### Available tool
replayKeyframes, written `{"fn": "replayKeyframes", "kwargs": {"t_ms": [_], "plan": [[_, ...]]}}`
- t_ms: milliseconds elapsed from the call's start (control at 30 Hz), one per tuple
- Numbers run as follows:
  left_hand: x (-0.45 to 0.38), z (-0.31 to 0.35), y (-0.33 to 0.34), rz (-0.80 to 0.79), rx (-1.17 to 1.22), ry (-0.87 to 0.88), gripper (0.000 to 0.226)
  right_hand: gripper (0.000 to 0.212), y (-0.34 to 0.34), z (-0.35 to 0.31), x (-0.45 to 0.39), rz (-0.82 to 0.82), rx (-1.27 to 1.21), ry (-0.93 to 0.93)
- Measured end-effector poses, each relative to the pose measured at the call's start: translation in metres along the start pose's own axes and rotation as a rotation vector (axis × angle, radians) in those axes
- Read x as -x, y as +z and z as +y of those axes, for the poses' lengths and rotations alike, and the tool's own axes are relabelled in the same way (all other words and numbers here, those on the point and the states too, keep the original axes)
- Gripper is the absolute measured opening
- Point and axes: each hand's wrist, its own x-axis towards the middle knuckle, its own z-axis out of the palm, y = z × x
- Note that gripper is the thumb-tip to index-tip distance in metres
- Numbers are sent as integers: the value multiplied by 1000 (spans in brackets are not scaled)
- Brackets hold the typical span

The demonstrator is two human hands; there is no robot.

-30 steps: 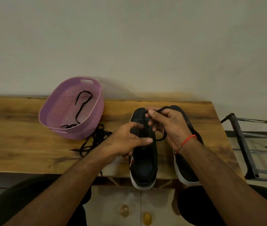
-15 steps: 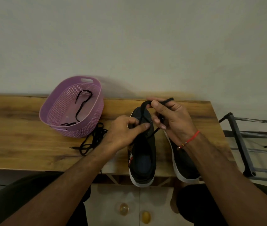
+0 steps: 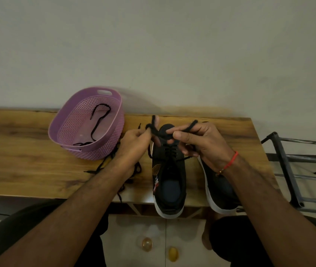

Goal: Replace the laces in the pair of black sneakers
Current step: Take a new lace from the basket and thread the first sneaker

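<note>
**Tying the lace on the left-hand sneaker**

Your left hand [image 3: 134, 139] pinches one end of the black lace [image 3: 154, 128] between curled fingers [image 3: 143, 132], lifted just above the toe of the near sneaker [image 3: 169, 176]. Your right hand [image 3: 201, 143] pinches the other end, its fingers curled round it. Draw both ends with even tension, so the crossings over the tongue lie flat, and keep the sneaker planted on the bench [image 3: 18, 151].

The second sneaker [image 3: 219, 189] stands just beside the first, under your right wrist. A purple basket [image 3: 87, 151] holds one loose lace [image 3: 99, 120]; more loose laces [image 3: 111, 162] lie on the bench beside it.

Half a second ago both hands were close together over the toe; now they are apart, the ends spread to each side.
</note>
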Motion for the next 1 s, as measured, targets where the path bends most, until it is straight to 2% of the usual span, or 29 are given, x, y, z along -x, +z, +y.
{"fn": "replayKeyframes", "kwargs": {"t_ms": [100, 200, 267, 333, 433, 567, 667, 800, 867, 967, 1000], "plan": [[-5, 2, -10, -79, 69, -35, 50, 18, -4, 3, -2, 49, 16, 6], [-2, 6, -18, -267, 191, -109, 23, 21, -6, 5, -4, 102, 23, 3], [-2, 8, -22, -392, 256, -124, 29, 22, -7, 5, -5, 113, 38, 1], [-3, 10, -25, -437, 290, -113, 29, 23, -8, 6, -6, 123, 40, 0], [-7, 11, -30, -337, 307, -85, 17, 27, -10, 6, -6, 141, 35, -4], [-11, 13, -39, -306, 308, -74, 18, 26, -13, 5, -6, 162, 40, 5], [-12, 15, -44, -284, 272, -74, 29, 20, -14, 4, -6, 181, 40, 4], [-13, 16, -44, -69, 296, -57, 36, 19, -15, 3, -7, 203, 78, 14], [-16, 14, -47, 37, 293, -14, 27, 20, -15, 3, -8, 238, 65, 45], [-27, 9, -57, 110, 394, 30, 18, 19, -24, 4, -11, 383, 97, 142], [-29, 8, -61, 164, 362, 58, 18, 17, -29, 5, -11, 439, 114, 168]]}}
